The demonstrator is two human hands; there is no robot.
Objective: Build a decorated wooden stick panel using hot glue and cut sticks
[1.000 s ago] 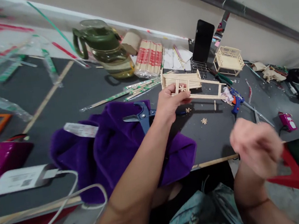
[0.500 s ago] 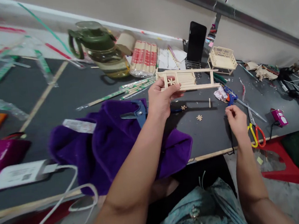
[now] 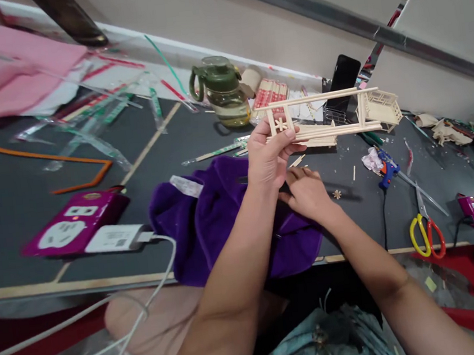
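My left hand [image 3: 270,151] is closed around one end of a narrow frame of pale wooden sticks [image 3: 322,98], held above the table. A small star-shaped wooden piece [image 3: 281,124] shows inside the frame near my fingers. Low by the purple cloth [image 3: 220,219], my right hand [image 3: 308,192] has its thumb and bent fingers around the handle of blue-handled cutters. My left wrist and the hand itself hide most of that tool. Another star-shaped piece [image 3: 337,194] and a short stick [image 3: 354,173] lie to the right of my right hand.
Behind the frame are a green-lidded jug [image 3: 226,94], a phone [image 3: 343,81] and a small stick-built model [image 3: 384,110]. To the right lie a glue gun [image 3: 388,170] and scissors [image 3: 424,228]. A purple power socket [image 3: 74,223] with a white charger [image 3: 114,238] sits at the left.
My right hand has moved left, from beside the glue gun to the cutters by the purple cloth. My left hand still holds the frame, now tilted differently. The view has turned left.
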